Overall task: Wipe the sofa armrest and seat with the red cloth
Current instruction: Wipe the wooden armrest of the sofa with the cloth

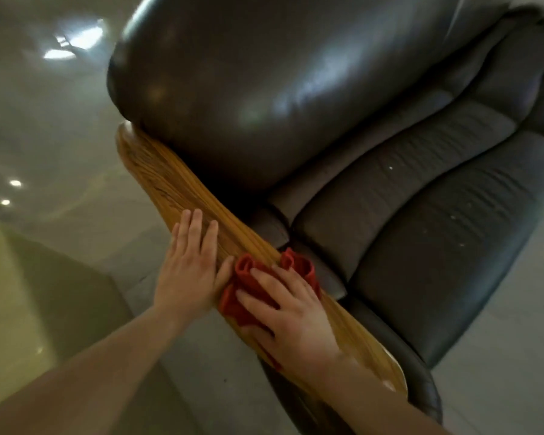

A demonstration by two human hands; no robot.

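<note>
A dark leather sofa fills the upper right, with a long wooden armrest (170,180) running diagonally from upper left to lower right. The red cloth (248,277) lies bunched on the armrest near its middle. My right hand (292,318) presses down on the cloth, fingers spread over it. My left hand (189,265) lies flat on the armrest's outer edge just left of the cloth, thumb touching it, holding nothing. The grey seat cushion (437,246) lies to the right of the armrest, with a few pale specks on it.
The sofa's shiny backrest (248,89) bulges above the armrest's far end. A glossy pale tiled floor (44,120) with light reflections spreads on the left, and a yellowish patch (13,309) lies at the lower left. More floor shows at the lower right.
</note>
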